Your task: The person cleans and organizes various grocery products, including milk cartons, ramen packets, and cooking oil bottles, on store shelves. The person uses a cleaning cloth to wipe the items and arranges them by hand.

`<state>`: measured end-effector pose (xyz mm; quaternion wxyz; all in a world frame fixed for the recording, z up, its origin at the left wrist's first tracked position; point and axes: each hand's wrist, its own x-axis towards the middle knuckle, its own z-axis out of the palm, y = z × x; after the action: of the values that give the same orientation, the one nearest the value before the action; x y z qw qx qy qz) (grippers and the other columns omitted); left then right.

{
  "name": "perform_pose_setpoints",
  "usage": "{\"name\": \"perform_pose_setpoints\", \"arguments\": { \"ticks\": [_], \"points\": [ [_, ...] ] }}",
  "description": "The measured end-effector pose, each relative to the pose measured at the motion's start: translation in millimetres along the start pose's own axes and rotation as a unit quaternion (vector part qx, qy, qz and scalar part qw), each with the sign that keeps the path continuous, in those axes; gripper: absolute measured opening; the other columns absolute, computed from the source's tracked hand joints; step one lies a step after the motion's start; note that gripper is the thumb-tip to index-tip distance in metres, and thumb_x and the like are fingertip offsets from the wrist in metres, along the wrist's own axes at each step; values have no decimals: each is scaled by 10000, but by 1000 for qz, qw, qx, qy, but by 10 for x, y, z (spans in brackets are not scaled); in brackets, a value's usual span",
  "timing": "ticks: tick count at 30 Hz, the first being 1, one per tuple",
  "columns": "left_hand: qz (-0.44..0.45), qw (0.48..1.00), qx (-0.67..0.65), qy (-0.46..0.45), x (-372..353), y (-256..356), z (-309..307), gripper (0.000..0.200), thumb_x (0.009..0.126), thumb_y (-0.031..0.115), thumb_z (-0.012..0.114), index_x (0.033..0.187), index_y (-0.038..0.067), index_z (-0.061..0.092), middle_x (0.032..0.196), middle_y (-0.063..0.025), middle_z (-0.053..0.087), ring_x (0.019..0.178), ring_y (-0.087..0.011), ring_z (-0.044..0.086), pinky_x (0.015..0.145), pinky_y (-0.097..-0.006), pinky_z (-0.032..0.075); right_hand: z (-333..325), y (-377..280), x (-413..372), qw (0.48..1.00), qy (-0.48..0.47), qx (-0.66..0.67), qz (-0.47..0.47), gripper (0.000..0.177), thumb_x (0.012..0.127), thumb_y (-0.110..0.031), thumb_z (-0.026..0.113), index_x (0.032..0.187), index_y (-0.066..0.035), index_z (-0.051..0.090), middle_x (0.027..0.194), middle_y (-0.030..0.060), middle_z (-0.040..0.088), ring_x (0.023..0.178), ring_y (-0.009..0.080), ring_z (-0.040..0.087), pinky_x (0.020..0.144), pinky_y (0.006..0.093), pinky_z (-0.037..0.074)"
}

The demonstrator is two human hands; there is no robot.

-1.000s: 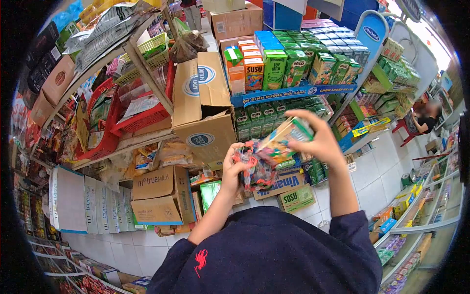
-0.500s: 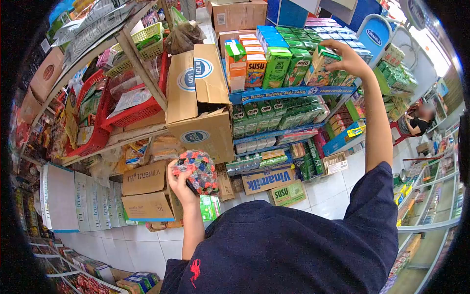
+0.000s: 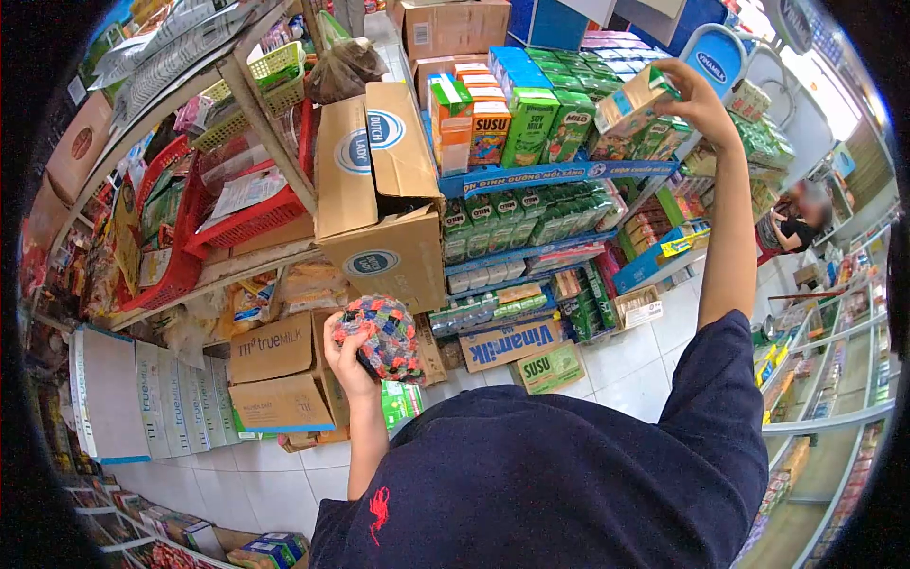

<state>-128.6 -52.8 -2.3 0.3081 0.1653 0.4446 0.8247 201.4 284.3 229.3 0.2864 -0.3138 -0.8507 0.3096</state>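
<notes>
In my right hand (image 3: 703,106) is a small drink carton with green and pale printing (image 3: 633,100), tilted and raised above the top shelf of the milk rack (image 3: 559,177). The fingers grip its upper right end. Below and beside it stand more drink cartons, with a green MILO carton (image 3: 570,128) and a soy milk carton (image 3: 528,128) to the left. My left hand (image 3: 349,358), lower down, is wrapped round a multicoloured crocheted pouch (image 3: 381,339) of red, grey, green and blue yarn; its far fingers are hidden.
An opened Dutch Lady cardboard box (image 3: 384,209) stands left of the rack. Red baskets (image 3: 248,223) sit on the left shelf. TH true MILK boxes (image 3: 277,379) and a Vinamilk box (image 3: 512,341) are low down near the tiled floor. A seated person (image 3: 798,228) is at far right.
My right hand has lifted the drink carton up off the row and tilted it. My left hand keeps hold of the crocheted pouch. The view has shifted slightly.
</notes>
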Motion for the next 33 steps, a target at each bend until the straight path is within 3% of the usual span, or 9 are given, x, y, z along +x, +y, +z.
{"name": "perform_pose_setpoints", "arguments": {
  "ticks": [2, 4, 8, 11, 15, 19, 22, 30, 33],
  "points": [
    [-23, 1000, 3, -6, -30, -42, 29, 317, 640, 22, 520, 953, 6, 470, 846, -67, 545, 764, -145, 537, 723, -266, 429, -32, 113, 15, 993, 56, -51, -86, 496, 624, 23, 641, 1090, -46, 484, 1110, 30, 484, 1057, 153, 441, 906, 290, 363],
    [-29, 1000, -4, -9, -65, -47, 55, 315, 645, 22, 515, 956, 9, 471, 838, -62, 542, 754, -141, 532, 715, -263, 426, -43, 114, -57, 995, 46, -21, -84, 482, 637, 15, 643, 1089, -50, 489, 1105, 34, 487, 1069, 154, 435, 904, 306, 373],
    [-37, 999, 7, -14, -91, -15, 64, 306, 656, 18, 501, 960, 5, 472, 836, -59, 543, 736, -138, 525, 702, -261, 424, -119, 193, -135, 988, 126, 51, -76, 482, 655, 19, 645, 1103, -45, 480, 1069, 38, 502, 1061, 161, 446, 890, 297, 381],
    [-37, 999, 7, -20, -101, -2, 99, 295, 660, 20, 501, 954, 5, 475, 833, -59, 544, 741, -142, 529, 707, -263, 426, -27, 174, -80, 970, 151, 168, -90, 503, 667, 34, 642, 1127, -41, 452, 1080, 53, 498, 1073, 159, 435, 898, 292, 381],
    [-40, 999, -2, -33, -129, -8, 137, 277, 665, 22, 505, 941, 4, 478, 833, -63, 549, 755, -148, 539, 723, -270, 430, 177, 417, 74, 948, 150, 268, -82, 574, 705, 31, 616, 1204, -39, 341, 1136, 53, 450, 1068, 169, 441, 895, 282, 369],
    [-31, 999, 3, -44, -156, -20, 93, 274, 665, 10, 502, 937, 3, 475, 840, -68, 553, 756, -148, 545, 720, -273, 435, 125, 573, 45, 950, 150, 272, -32, 579, 721, -6, 627, 1210, -31, 318, 1128, 82, 454, 1036, 178, 467, 838, 277, 394],
    [-40, 999, 9, -29, -187, -15, 94, 270, 665, 0, 492, 935, 2, 472, 843, -67, 553, 754, -147, 545, 719, -272, 435, 86, 532, -16, 956, 160, 244, 6, 640, 742, -13, 612, 1267, -24, 246, 1119, 120, 470, 1048, 203, 468, 881, 298, 392],
    [-63, 996, 14, -58, -216, -77, 200, 296, 664, 2, 509, 957, 14, 473, 846, -58, 550, 754, -144, 539, 719, -268, 427, 19, 649, -35, 950, 179, 254, -9, 567, 729, -26, 629, 1204, -20, 318, 1140, 87, 432, 1037, 172, 462, 813, 261, 402],
    [-73, 995, 22, -70, -226, -142, 229, 316, 659, 7, 523, 970, 22, 474, 844, -50, 548, 756, -141, 534, 723, -262, 421, -23, 609, -79, 965, 182, 185, -42, 553, 721, -20, 633, 1189, -9, 338, 1139, 94, 433, 1043, 178, 460, 829, 262, 399]
  ]
}}
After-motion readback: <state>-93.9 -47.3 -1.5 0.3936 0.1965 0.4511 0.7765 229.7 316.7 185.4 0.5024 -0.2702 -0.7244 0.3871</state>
